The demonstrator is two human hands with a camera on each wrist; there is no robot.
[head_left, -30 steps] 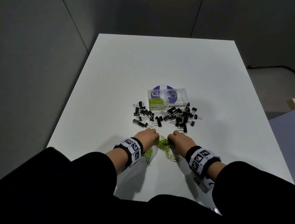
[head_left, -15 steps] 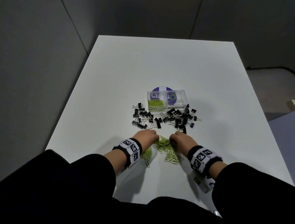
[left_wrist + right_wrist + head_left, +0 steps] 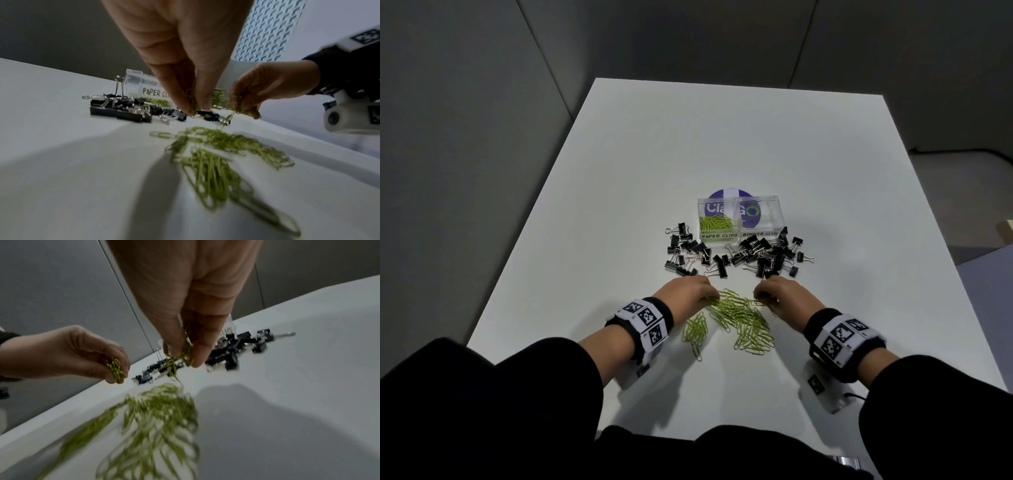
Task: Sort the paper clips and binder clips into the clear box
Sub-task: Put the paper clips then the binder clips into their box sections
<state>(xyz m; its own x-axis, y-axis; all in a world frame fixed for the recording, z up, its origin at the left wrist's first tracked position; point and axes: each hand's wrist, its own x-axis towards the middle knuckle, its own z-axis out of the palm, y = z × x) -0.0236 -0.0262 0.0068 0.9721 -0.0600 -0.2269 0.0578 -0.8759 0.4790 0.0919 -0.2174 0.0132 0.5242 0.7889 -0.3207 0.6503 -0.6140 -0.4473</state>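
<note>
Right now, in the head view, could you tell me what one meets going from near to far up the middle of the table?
Loose green paper clips → black binder clips → clear box → bare white table.

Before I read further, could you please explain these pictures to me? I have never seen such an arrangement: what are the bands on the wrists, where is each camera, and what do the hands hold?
There is no robot: a person sorts clips with bare hands. The patterned bands carry small cameras. One picture comes from a head camera looking down; the other two look along each hand from the wrist.

On the white table stands a clear box with two labelled compartments; the left one already has green paper clips. Black binder clips lie scattered in front of it, and a loose pile of green paper clips lies nearer the person.

The left hand and the right hand each pinch a small bunch of paper clips, just above the pile.
</note>
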